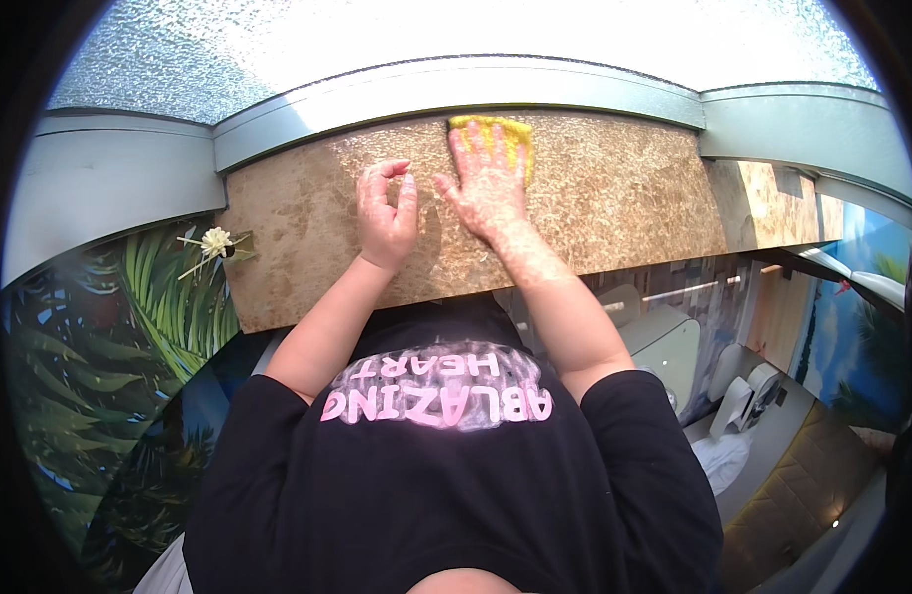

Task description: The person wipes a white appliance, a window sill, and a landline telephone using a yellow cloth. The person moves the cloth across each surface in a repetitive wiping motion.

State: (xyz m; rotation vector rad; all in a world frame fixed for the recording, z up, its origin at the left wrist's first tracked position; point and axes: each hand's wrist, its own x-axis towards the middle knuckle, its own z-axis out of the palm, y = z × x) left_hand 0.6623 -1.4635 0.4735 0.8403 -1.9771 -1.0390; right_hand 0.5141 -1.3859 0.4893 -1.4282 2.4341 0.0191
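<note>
My right hand (pixel 489 182) presses flat on a yellow cloth (pixel 520 137), its fingers spread over the fabric. The cloth lies on a brown marble-patterned windowsill (pixel 612 185), close to the lower window frame. To the left of it, my left hand (pixel 388 211) is over the same sill with fingers curled and the thumb apart from them. Nothing is in that hand, and whether it touches the sill I cannot tell.
The pale window frame (pixel 456 85) runs along the sill's far edge, below bright textured glass (pixel 166 59). A cream artificial flower (pixel 217 242) sticks out at the sill's left end. White furnishings (pixel 668 345) and a brown quilted surface (pixel 805 482) are lower right.
</note>
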